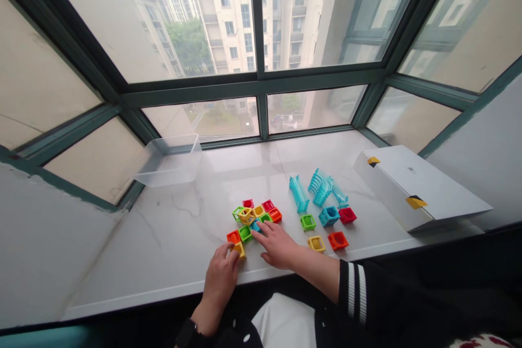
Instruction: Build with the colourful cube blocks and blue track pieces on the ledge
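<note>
My left hand (222, 274) is closed with thumb and fingers at a yellow hollow cube block (239, 251) near the front of the white sill. An orange block (234, 237) and a green block (245, 234) lie just beyond it, close together. My right hand (279, 244) is spread, its fingertips resting at a light blue block (255, 225) that they partly cover. Behind these, a cluster holds a yellow block (247, 216), a green block (265, 218), an orange-red block (275, 214) and several more. Whether all of them are joined, I cannot tell.
To the right stand loose blocks, among them a blue cube (328, 216) and a red block (347, 215). Clear blue track pieces (299, 194) lie behind them. A transparent bin (169, 168) is at the back left, a white box (420, 182) at the right, windows behind.
</note>
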A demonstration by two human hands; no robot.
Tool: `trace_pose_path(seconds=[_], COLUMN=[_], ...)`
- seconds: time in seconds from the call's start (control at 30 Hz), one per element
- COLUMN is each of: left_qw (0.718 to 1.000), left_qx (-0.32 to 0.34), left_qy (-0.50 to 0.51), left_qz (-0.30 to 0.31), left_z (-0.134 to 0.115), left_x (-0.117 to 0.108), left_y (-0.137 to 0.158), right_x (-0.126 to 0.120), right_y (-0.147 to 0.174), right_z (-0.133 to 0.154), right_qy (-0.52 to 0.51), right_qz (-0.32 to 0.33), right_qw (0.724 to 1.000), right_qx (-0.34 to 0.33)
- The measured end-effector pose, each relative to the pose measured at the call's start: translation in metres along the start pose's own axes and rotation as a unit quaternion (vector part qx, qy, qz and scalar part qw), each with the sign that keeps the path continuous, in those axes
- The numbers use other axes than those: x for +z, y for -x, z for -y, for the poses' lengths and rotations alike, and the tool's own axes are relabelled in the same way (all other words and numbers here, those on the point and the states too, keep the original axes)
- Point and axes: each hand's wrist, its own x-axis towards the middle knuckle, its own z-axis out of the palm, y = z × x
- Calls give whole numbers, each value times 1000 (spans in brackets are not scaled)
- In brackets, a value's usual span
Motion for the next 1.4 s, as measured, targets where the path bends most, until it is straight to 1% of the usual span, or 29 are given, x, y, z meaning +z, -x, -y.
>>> trace_pose_path(seconds=[0.17, 0.37, 0.53, 0.77, 0.93, 1.0, 1.07, 1.1, 1.13, 1.2, 1.27, 1.3, 1.33, 1.4], left_qw=[1000, 998, 991, 969, 939, 923, 898, 879, 853, 788, 728, 707, 694, 680], left_qx=[-6, -23, -41, -113, -178, -203, -229, -246, -266, -303, -324, -328, -330, -332], left_qy=[2, 36, 92, 176, 251, 294, 359, 400, 445, 535, 603, 626, 640, 653], left_qz=[19, 44, 88, 133, 154, 145, 111, 87, 64, 33, 27, 29, 28, 26], left_z=[-2, -3, -8, -6, -2, -2, -4, -6, -8, -14, -21, -24, -28, -33], left_x=[-2, -8, -22, -32, -43, -49, -54, -56, -58, -59, -60, -59, -59, -56], left_y=[2, 0, -9, -17, -20, -23, -26, -27, -29, -33, -36, -38, -40, -43], right_x=[8, 14, 18, 21, 20, 20, 21, 21, 21, 20, 16, 13, 9, -2], right_y=[-7, -5, -6, -6, -6, -5, -5, -5, -5, -5, -4, -3, -2, 3], right_z=[6, 3, 0, 0, 1, 1, 0, 0, -1, -2, -1, -1, 0, 2], right_qy=[15, 2, 3, 5, 8, 6, 2, -1, -5, -15, -31, -44, -62, -115], right_qz=[33, 29, 32, 34, 37, 38, 38, 37, 37, 39, 31, 17, -5, -74], right_qw=[999, 999, 999, 999, 999, 999, 999, 999, 999, 999, 999, 999, 998, 991], right_qx=[26, 21, 24, 31, 32, 32, 32, 32, 33, 33, 27, 21, 14, 2])
